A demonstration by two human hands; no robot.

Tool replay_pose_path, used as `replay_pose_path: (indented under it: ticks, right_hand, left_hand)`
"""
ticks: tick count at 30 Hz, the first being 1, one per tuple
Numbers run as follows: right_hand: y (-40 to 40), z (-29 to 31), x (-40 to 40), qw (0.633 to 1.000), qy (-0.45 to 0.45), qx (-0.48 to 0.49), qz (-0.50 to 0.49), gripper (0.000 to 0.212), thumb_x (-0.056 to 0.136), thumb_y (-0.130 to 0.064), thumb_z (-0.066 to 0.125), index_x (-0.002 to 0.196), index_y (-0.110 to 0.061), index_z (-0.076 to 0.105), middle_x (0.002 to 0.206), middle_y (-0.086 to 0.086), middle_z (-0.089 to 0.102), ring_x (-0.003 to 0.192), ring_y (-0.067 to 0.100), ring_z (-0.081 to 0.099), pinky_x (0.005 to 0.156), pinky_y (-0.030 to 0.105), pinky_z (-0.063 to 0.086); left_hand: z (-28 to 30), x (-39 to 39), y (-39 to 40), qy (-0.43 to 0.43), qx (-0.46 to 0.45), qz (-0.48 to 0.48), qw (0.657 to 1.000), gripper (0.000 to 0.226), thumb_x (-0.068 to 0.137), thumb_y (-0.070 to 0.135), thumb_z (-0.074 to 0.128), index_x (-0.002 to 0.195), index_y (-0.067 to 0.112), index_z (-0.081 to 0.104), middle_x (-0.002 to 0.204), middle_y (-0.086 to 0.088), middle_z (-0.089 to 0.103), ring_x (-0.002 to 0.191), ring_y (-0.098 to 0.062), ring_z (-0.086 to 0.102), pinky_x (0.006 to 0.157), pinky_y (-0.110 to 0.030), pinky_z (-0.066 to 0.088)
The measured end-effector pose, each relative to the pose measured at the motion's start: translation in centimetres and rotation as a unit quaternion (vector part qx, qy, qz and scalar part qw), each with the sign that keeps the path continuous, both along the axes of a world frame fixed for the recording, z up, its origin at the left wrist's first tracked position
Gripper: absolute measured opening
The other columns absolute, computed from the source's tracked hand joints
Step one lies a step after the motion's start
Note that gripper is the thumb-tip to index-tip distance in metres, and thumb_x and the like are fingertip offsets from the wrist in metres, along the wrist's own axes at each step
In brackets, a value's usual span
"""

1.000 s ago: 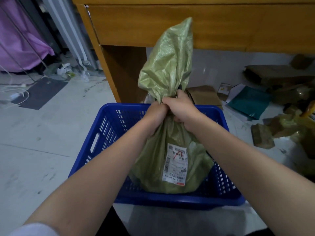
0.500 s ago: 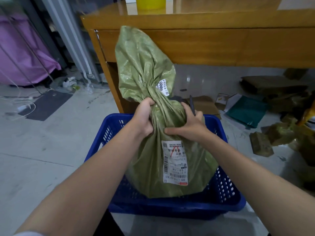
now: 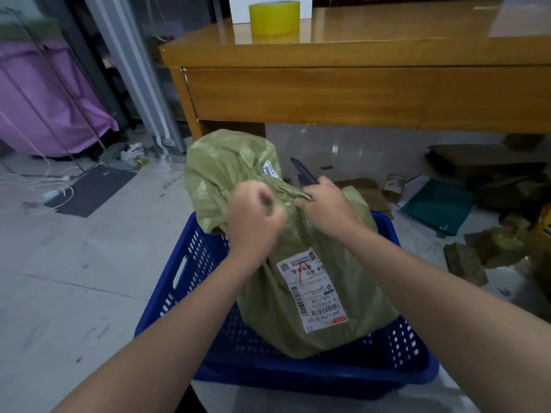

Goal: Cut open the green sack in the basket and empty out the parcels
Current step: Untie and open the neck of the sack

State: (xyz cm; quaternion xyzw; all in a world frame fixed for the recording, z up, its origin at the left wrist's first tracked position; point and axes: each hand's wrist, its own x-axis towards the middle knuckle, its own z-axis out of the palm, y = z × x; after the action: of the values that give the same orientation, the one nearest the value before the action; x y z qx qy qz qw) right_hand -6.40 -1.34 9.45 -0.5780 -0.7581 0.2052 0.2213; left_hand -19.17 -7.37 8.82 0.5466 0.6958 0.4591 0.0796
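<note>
You are gripping the green sack (image 3: 298, 317), standing in the blue basket (image 3: 179, 281), at its neck: left hand (image 3: 253, 222) fisted on the fabric, right hand (image 3: 325, 204) pinching a fold while holding a dark cutter (image 3: 304, 172). Since half a second ago, the sack's top is flopping down leftward.

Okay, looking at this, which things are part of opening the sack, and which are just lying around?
In use: green sack, blue basket, dark cutter, left hand, right hand.

Lying about: yellow tape roll, wooden desk, teal bag, floor cables.
</note>
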Motion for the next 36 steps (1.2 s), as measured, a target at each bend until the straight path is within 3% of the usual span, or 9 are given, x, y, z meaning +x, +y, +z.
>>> replay_pose_path:
  ticks: [5, 11, 13, 15, 18, 23, 27, 32, 36]
  right_hand:
    - [0.7, 0.6, -1.0, 0.997, 0.050, -0.031, -0.056, 0.038, 0.087, -0.023, 0.061, 0.054, -0.017, 0.044, 0.090, 0.003, 0.048, 0.082, 0.028, 0.051, 0.060, 0.032, 0.035]
    - [-0.3, 0.6, -0.6, 0.994, 0.097, -0.048, 0.007, 0.036, 0.088, -0.022, 0.063, 0.060, -0.013, 0.043, 0.073, 0.001, 0.043, 0.061, 0.015, 0.041, 0.050, 0.030, 0.026]
    - [-0.8, 0.4, 0.6, 0.985, 0.163, -0.051, -0.008, 0.012, 0.085, -0.027, 0.067, 0.087, -0.016, 0.063, 0.101, 0.004, 0.048, 0.081, 0.018, 0.052, 0.065, 0.028, 0.043]
    - [-1.4, -0.4, 2.7, 0.961, 0.257, -0.047, -0.089, 0.038, 0.083, -0.029, 0.070, 0.119, -0.022, 0.060, 0.118, 0.000, 0.038, 0.092, 0.016, 0.052, 0.072, 0.021, 0.046]
    - [-1.7, -2.9, 6.8, 0.913, 0.302, -0.112, -0.249, 0.065, 0.081, -0.044, 0.072, 0.137, -0.022, 0.047, 0.139, 0.004, 0.031, 0.119, 0.028, 0.046, 0.090, 0.030, 0.040]
    - [-3.2, -8.3, 10.3, 0.812, 0.370, -0.335, -0.302, 0.134, 0.045, -0.079, 0.077, 0.153, -0.019, 0.024, 0.160, 0.008, 0.019, 0.144, 0.035, 0.026, 0.118, 0.052, 0.023]
    - [-3.9, -10.8, 10.4, 0.712, 0.500, -0.428, -0.243, 0.090, 0.076, -0.061, 0.070, 0.149, -0.019, 0.037, 0.152, 0.002, 0.040, 0.141, 0.027, 0.035, 0.115, 0.043, 0.030]
    - [-2.9, -12.7, 8.9, 0.761, 0.400, -0.396, -0.324, 0.026, 0.092, -0.024, 0.060, 0.109, -0.004, 0.059, 0.103, 0.011, 0.060, 0.080, 0.021, 0.052, 0.061, 0.028, 0.039]
    - [-1.9, -12.5, 8.3, 0.765, 0.426, -0.356, -0.328, 0.015, 0.096, -0.012, 0.046, 0.092, -0.007, 0.059, 0.093, 0.013, 0.059, 0.074, 0.022, 0.051, 0.068, 0.036, 0.051]
  left_hand:
    - [-3.1, 3.8, 0.9, 0.162, -0.222, -0.116, 0.955, 0.105, 0.052, 0.063, 0.068, 0.137, 0.013, 0.032, 0.130, -0.004, 0.044, 0.122, -0.023, 0.044, 0.098, -0.046, 0.044]
    - [-4.3, 2.5, 2.7, 0.084, -0.031, -0.110, 0.990, 0.014, 0.090, 0.020, 0.052, 0.086, 0.010, 0.060, 0.078, -0.009, 0.065, 0.072, -0.027, 0.062, 0.058, -0.030, 0.037]
    - [-4.0, 2.4, 3.0, 0.012, -0.039, -0.109, 0.993, 0.025, 0.095, 0.019, 0.046, 0.073, 0.012, 0.057, 0.069, -0.007, 0.061, 0.064, -0.025, 0.058, 0.057, -0.034, 0.044]
    - [-3.2, 2.5, 3.9, -0.185, -0.079, -0.030, 0.979, 0.028, 0.096, 0.028, 0.047, 0.077, 0.011, 0.059, 0.068, -0.006, 0.058, 0.062, -0.023, 0.055, 0.062, -0.039, 0.049]
    - [0.3, 1.4, 5.8, -0.600, -0.087, -0.004, 0.795, 0.026, 0.094, 0.027, 0.050, 0.103, 0.006, 0.064, 0.088, -0.011, 0.070, 0.078, -0.026, 0.068, 0.069, -0.041, 0.056]
    - [2.2, 1.7, 4.4, -0.751, -0.044, -0.048, 0.657, 0.037, 0.103, 0.030, 0.039, 0.092, 0.000, 0.057, 0.089, -0.024, 0.063, 0.082, -0.036, 0.061, 0.076, -0.054, 0.049]
    - [0.9, 1.8, 4.1, -0.782, -0.030, -0.090, 0.616, 0.039, 0.101, 0.031, 0.042, 0.098, -0.002, 0.062, 0.082, -0.023, 0.071, 0.087, -0.035, 0.063, 0.075, -0.047, 0.052]
    - [-0.9, 1.1, 4.3, -0.772, -0.080, -0.137, 0.616, 0.047, 0.098, 0.041, 0.043, 0.123, 0.006, 0.060, 0.124, -0.020, 0.063, 0.119, -0.037, 0.056, 0.100, -0.052, 0.043]
    - [-1.3, -0.3, 4.4, -0.772, -0.072, -0.123, 0.620, 0.048, 0.096, 0.043, 0.046, 0.126, 0.008, 0.059, 0.127, -0.020, 0.061, 0.119, -0.036, 0.056, 0.104, -0.052, 0.040]
